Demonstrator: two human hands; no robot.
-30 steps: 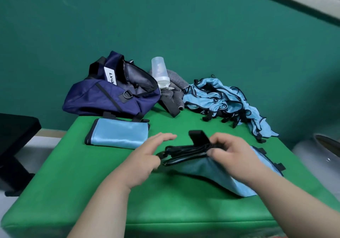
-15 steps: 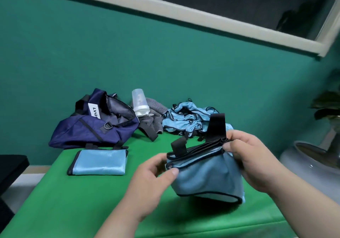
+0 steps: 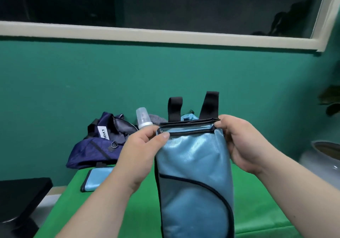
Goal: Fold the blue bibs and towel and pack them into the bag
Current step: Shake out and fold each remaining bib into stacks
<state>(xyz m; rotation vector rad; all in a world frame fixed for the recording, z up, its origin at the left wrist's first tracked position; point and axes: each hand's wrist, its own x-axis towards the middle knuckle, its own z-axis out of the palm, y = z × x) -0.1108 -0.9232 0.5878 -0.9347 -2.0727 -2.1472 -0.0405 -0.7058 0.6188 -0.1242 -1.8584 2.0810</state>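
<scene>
A light blue bib (image 3: 193, 173) with black trim and two black straps hangs upright in front of me above the green table (image 3: 128, 210). My left hand (image 3: 139, 151) pinches its top left corner. My right hand (image 3: 237, 142) grips its top right corner. A folded blue bib (image 3: 95, 179) lies flat on the table to the left. The open navy bag (image 3: 97, 145) sits behind it against the wall. Only a small bit of the pile of blue bibs (image 3: 189, 117) shows above the held bib. The towel (image 3: 155, 118) is a grey scrap beside the bottle.
A clear bottle with a white collar (image 3: 143, 118) stands beside the navy bag. A black stool (image 3: 20, 199) is at the lower left. A grey pot (image 3: 322, 156) stands on the right, with plant leaves above it. The green wall runs close behind the table.
Both hands lifted the bib off the table and turned it upright so it hangs full length. The camera tilted upward, and the window now fills the top of the view.
</scene>
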